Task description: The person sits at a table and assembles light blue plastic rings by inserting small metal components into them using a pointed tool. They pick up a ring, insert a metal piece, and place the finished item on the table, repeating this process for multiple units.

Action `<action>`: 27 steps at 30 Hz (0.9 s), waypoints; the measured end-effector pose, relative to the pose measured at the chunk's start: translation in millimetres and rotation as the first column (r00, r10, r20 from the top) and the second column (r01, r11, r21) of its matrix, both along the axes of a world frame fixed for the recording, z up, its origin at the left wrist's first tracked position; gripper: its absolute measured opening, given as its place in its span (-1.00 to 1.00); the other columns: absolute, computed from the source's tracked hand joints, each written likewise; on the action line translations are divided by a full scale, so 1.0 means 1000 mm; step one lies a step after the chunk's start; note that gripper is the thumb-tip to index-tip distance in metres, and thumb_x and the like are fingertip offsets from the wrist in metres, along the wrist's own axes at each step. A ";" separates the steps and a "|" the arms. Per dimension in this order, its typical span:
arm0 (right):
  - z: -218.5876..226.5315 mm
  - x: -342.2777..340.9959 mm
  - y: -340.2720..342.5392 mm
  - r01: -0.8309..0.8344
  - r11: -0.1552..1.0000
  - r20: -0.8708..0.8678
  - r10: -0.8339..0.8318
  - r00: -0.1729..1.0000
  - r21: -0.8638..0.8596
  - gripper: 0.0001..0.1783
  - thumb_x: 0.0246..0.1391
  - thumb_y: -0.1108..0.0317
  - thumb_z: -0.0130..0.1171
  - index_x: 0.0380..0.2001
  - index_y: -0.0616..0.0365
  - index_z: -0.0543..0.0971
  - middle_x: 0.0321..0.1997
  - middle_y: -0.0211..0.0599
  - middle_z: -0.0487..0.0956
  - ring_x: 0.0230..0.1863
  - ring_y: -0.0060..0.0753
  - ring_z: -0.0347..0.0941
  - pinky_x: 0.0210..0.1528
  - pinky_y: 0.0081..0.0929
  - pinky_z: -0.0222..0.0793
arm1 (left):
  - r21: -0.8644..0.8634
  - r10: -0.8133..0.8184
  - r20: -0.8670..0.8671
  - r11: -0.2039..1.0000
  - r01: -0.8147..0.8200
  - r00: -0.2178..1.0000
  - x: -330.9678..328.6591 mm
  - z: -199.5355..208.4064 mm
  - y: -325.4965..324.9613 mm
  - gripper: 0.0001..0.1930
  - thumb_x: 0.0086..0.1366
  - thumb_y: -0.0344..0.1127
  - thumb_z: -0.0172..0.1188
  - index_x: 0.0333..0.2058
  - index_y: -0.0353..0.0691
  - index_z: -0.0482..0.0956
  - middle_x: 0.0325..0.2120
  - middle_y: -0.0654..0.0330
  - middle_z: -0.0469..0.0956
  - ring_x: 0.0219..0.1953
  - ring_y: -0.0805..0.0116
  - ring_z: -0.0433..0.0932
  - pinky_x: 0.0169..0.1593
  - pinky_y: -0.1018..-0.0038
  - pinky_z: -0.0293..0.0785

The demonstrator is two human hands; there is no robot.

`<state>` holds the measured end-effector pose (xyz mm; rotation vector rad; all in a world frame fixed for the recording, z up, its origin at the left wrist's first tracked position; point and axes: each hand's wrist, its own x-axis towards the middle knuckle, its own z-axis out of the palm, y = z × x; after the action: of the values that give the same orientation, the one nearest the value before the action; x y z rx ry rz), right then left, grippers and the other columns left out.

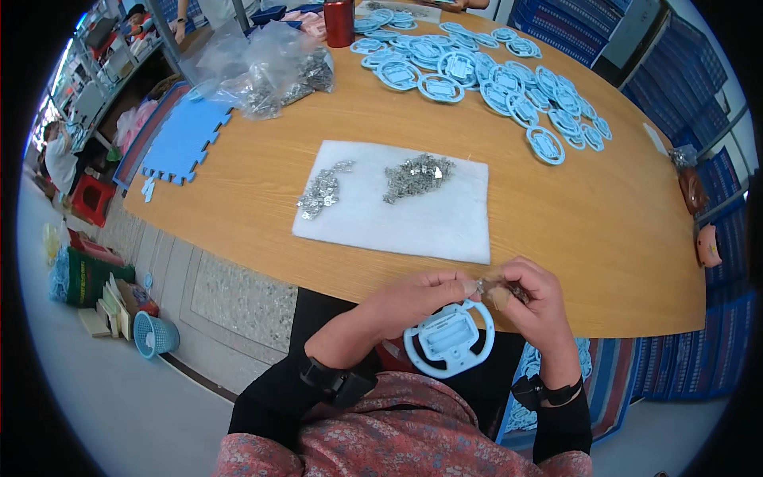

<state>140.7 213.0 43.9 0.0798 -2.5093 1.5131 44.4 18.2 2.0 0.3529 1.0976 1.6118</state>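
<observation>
Just past the table's near edge, my left hand (417, 300) is closed at the upper rim of a light blue plastic steering wheel (450, 347). The wheel tilts over my lap, its recessed middle facing up. Close beside, my right hand (539, 300) has curled fingers with tan coverings on the tips, and small metal pieces (519, 292) show in its grasp. Fingertips of both hands meet at the wheel's top, around a tiny shiny piece. Ahead lies a white foam pad (381, 239) bearing two piles of small metal pieces, a left pile (321, 192) and a right pile (415, 176).
Many light blue wheels (458, 67) spread across the far table. Clear bags of metal pieces (270, 75), a red cup (339, 24) and a blue foam mat (184, 137) sit at the far left. A crate of light blue parts (520, 413) stands below right. Other people are at the far left.
</observation>
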 end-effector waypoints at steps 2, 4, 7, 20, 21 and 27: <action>-0.002 0.008 -0.003 0.056 0.988 0.117 -0.040 0.992 -0.141 -0.85 0.01 0.49 0.31 -0.31 0.26 0.58 -0.45 -0.51 0.45 -0.45 -0.71 0.31 -0.44 -0.67 0.22 | -0.032 0.130 -0.055 0.991 -0.132 0.990 0.008 0.002 0.002 -0.77 0.46 -0.18 0.10 -0.21 -0.22 0.60 -0.36 0.39 0.57 -0.32 0.69 0.50 -0.24 0.65 0.45; -0.006 0.011 -0.011 0.121 0.966 0.151 -0.088 0.985 -0.228 -0.84 0.03 0.46 0.33 -0.32 0.25 0.58 -0.46 -0.58 0.41 -0.44 -0.77 0.26 -0.43 -0.70 0.17 | -0.001 0.181 -0.273 0.982 -0.188 0.945 0.015 0.003 0.002 -0.79 0.46 -0.22 0.09 -0.21 -0.23 0.60 -0.37 0.40 0.56 -0.33 0.69 0.48 -0.25 0.65 0.45; -0.009 0.013 -0.016 0.194 0.936 0.196 -0.139 0.971 -0.294 -0.85 0.05 0.44 0.32 -0.34 0.24 0.57 -0.47 -0.65 0.38 -0.44 -0.81 0.21 -0.43 -0.73 0.13 | 0.041 0.220 -0.480 0.973 -0.228 0.849 0.019 0.006 0.002 -0.81 0.44 -0.27 0.11 -0.20 -0.26 0.59 -0.42 0.38 0.56 -0.35 0.70 0.46 -0.27 0.63 0.43; -0.006 0.005 -0.018 0.216 0.873 0.418 -0.015 0.908 -0.437 -0.91 0.11 0.43 0.22 -0.39 0.21 0.53 -0.46 -0.71 0.34 -0.44 -0.83 0.17 -0.41 -0.73 0.12 | -0.025 0.180 -0.692 0.962 -0.273 0.699 0.016 0.004 -0.005 -0.83 0.42 -0.32 0.11 -0.24 -0.31 0.57 -0.43 0.34 0.55 -0.36 0.66 0.44 -0.27 0.61 0.42; -0.007 0.004 -0.018 0.222 0.856 0.407 -0.015 0.913 -0.466 -0.91 0.11 0.43 0.22 -0.38 0.21 0.53 -0.46 -0.71 0.34 -0.44 -0.83 0.17 -0.41 -0.73 0.12 | -0.026 0.172 -0.698 0.964 -0.265 0.695 0.015 0.004 -0.006 -0.84 0.42 -0.32 0.11 -0.23 -0.31 0.57 -0.42 0.35 0.55 -0.36 0.66 0.44 -0.26 0.61 0.42; -0.025 0.017 -0.020 0.243 0.925 0.194 -0.192 0.962 -0.292 -0.86 -0.01 0.47 0.28 -0.37 0.25 0.54 -0.48 -0.58 0.39 -0.47 -0.79 0.24 -0.44 -0.70 0.18 | 0.078 0.292 -0.443 0.954 -0.288 0.848 0.010 -0.008 -0.007 -0.82 0.47 -0.35 0.04 -0.07 -0.28 0.52 -0.30 0.36 0.56 -0.25 0.67 0.48 -0.17 0.64 0.46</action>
<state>157.4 192.9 19.1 -0.3751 -2.2609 1.8602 54.8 11.0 -6.4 0.6128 1.5571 1.8545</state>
